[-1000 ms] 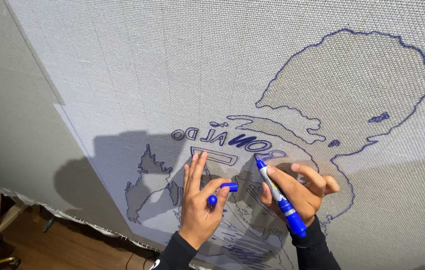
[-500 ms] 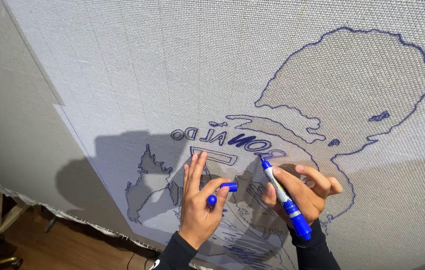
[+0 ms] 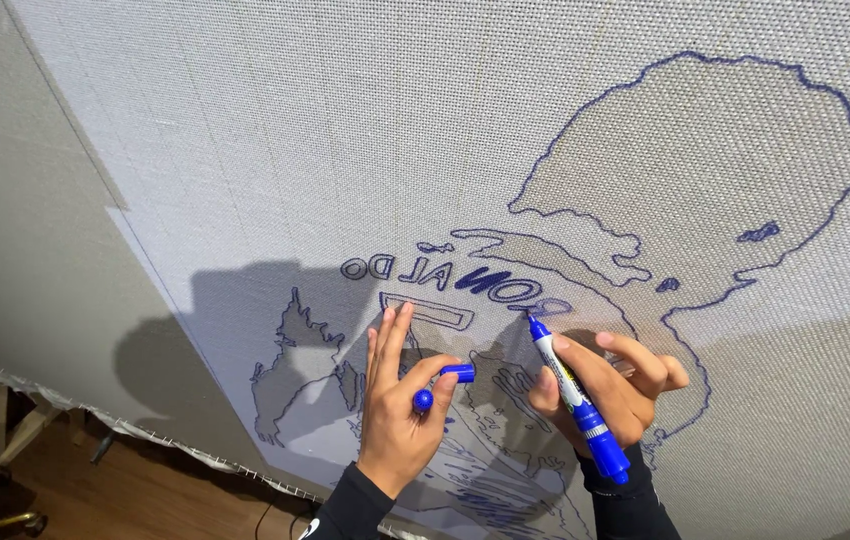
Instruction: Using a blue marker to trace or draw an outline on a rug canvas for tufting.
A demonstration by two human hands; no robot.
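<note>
A large grey woven cloth [image 3: 365, 140] is stretched upright in front of me, with a blue outline drawing [image 3: 645, 210] and mirrored lettering traced on it. My right hand [image 3: 610, 385] holds a blue marker [image 3: 575, 395], its tip touching the cloth just under the lettering. My left hand [image 3: 395, 405] lies flat against the cloth with fingers pointing up, and pinches the marker's blue cap [image 3: 443, 382] between thumb and forefinger. Both wrists wear black sleeves.
A lighter projected rectangle with my hands' shadows covers the lower middle of the cloth. The cloth's frayed bottom edge [image 3: 145, 435] runs along the lower left. Below it are a wooden floor [image 3: 135, 495] and a pale wooden frame leg [image 3: 5, 425].
The marker tip has slid a little to the right along the line under the lettering. The left hand has stayed in place.
</note>
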